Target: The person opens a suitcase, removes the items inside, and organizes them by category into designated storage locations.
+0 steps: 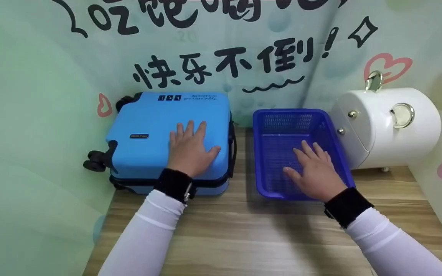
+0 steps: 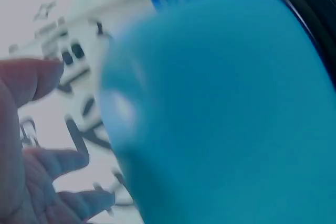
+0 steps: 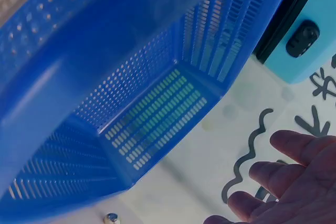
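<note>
A light blue hard-shell suitcase [image 1: 144, 153] lies flat on the wooden table at the left. Over its upper face is my left hand [image 1: 190, 153], palm down with fingers spread. In the left wrist view the thumb and fingers [image 2: 71, 161] stand apart from the suitcase's rounded edge [image 2: 220, 108]. A dark blue plastic basket [image 1: 261, 161] with slotted walls sits to the right of the suitcase. My right hand [image 1: 317, 176] hovers over the basket's front right part, fingers spread and holding nothing. The right wrist view looks into the basket [image 3: 157, 124], which shows only its bare slotted walls.
A white drum-shaped container [image 1: 401, 126] with gold knobs stands right of the basket, close against it. Behind everything hangs a pale green printed cloth [image 1: 205, 42] with black characters. The wooden table [image 1: 240, 237] extends in front. The suitcase's black wheels [image 1: 95, 161] point left.
</note>
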{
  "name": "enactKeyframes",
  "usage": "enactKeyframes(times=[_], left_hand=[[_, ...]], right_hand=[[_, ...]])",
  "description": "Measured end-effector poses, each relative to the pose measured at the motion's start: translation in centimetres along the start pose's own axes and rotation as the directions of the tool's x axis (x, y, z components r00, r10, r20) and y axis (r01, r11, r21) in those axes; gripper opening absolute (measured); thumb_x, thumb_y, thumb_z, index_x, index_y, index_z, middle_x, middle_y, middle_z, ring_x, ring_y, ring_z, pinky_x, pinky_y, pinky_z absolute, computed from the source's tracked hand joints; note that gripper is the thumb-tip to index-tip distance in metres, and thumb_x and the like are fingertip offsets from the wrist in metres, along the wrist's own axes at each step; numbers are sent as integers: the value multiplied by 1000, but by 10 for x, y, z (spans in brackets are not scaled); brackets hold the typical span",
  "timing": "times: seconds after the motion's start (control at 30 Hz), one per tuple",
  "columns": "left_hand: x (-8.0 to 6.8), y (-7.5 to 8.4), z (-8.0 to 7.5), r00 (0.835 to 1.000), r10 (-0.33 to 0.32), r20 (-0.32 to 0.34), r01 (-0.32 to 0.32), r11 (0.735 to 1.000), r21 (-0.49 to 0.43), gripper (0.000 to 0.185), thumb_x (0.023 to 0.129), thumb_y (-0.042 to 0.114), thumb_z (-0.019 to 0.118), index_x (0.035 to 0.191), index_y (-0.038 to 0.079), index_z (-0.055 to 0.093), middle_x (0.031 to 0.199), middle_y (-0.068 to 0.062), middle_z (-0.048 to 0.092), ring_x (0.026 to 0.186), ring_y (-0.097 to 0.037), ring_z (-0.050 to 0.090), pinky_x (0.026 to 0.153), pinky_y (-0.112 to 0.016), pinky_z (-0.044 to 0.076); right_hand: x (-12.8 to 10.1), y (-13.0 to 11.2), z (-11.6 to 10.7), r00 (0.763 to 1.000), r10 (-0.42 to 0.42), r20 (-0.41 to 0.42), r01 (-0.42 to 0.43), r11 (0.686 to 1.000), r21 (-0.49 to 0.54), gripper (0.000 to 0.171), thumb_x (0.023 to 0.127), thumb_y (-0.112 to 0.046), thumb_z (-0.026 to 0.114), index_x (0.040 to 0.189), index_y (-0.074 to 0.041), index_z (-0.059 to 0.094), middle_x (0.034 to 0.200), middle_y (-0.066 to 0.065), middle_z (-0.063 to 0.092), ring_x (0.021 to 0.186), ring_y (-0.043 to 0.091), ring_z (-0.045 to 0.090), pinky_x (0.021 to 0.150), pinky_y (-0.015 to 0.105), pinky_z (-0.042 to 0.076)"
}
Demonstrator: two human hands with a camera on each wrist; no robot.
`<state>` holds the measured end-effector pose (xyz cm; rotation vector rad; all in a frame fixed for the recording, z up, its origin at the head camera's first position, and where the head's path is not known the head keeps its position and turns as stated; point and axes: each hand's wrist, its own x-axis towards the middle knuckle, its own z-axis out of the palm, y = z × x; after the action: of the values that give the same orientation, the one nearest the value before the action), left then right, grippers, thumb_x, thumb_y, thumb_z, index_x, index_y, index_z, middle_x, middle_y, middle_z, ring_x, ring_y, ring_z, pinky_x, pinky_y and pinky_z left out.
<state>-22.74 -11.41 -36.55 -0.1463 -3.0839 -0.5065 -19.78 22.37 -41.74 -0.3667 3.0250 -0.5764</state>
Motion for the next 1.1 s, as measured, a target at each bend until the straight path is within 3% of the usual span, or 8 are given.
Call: enactKeyframes(times=[0.13, 0.23, 0.43, 0.73, 0.9, 1.1], left_hand=[[-4, -29, 2, 998, -27, 55, 27, 1000, -10, 97, 96, 70, 59, 169, 17, 25, 176, -21, 15, 163, -48, 4, 129, -67, 3], [-5, -40, 10, 999, -4, 51, 4, 1000, 11, 108, 88, 78, 64, 169, 17, 26, 177, -20, 14, 163, -48, 5, 128, -70, 5], [-10, -47, 26, 999, 40, -18, -37, 990, 133, 127, 72, 86, 74, 170, 22, 23, 177, -17, 17, 163, -46, 12, 126, -71, 12], [-16, -52, 30, 996, 52, -78, -39, 985, 168, 127, 70, 87, 74, 169, 23, 27, 175, -17, 23, 161, -46, 20, 124, -72, 18], [-17, -38, 24, 998, -15, -60, 26, 982, 186, 128, 71, 91, 70, 169, 19, 27, 174, -20, 23, 160, -49, 19, 122, -76, 19], [1, 11, 30, 986, -166, -26, 167, 951, 261, 135, 71, 100, 54, 169, 12, 22, 171, -31, 20, 155, -61, 20, 119, -78, 24]], right_hand=[[-2, -7, 8, 998, -55, 3, 55, 999, -2, 75, 106, -49, 58, 158, 4, 42, 171, 30, 24, 158, 56, 12, 123, 77, 11], [-2, -13, 13, 996, -86, 9, 86, 996, -2, 74, 106, -47, 59, 157, 4, 43, 170, 29, 26, 159, 55, 15, 124, 74, 13], [3, -24, 20, 992, -111, 54, 111, 994, 8, 74, 106, -47, 60, 158, 3, 43, 171, 26, 26, 160, 52, 15, 126, 70, 13], [15, -40, 26, 985, -147, 94, 148, 989, -10, 71, 106, -45, 61, 158, 1, 45, 170, 24, 30, 159, 49, 21, 127, 68, 18], [19, -44, 28, 981, -171, 95, 171, 985, 2, 70, 106, -45, 62, 156, 1, 47, 169, 24, 32, 159, 49, 24, 127, 67, 20], [20, -42, 32, 982, -169, 81, 170, 986, 3, 69, 105, -44, 64, 155, 1, 49, 168, 25, 35, 157, 50, 26, 126, 67, 21]])
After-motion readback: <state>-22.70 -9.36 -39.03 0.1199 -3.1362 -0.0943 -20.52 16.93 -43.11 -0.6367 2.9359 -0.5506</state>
